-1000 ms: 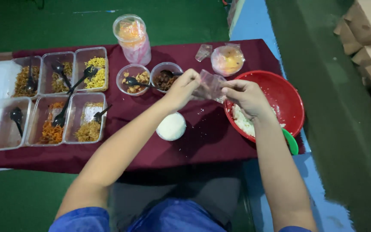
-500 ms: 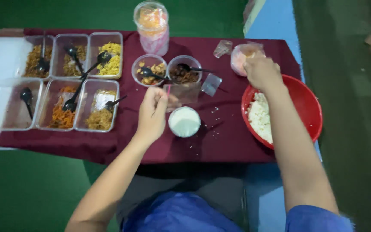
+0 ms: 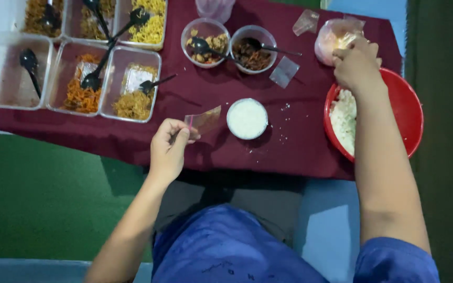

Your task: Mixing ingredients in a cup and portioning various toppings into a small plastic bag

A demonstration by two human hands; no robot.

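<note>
Maroon cloth covers the tabletop (image 3: 300, 152), with food trays (image 3: 85, 78) at left. Left hand (image 3: 168, 149) pinches a small clear bag (image 3: 204, 119) beside a white rice cup (image 3: 247, 118). Right hand (image 3: 356, 65), fingers curled, grips a plastic bag (image 3: 329, 39) above the red bowl (image 3: 410, 118).

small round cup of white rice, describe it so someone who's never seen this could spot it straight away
Start at the dark red cloth on the low table. Near its front edge, between the left hand and the big red bowl, sits the small round cup. It alone is filled flat with plain white and has no spoon.
</note>
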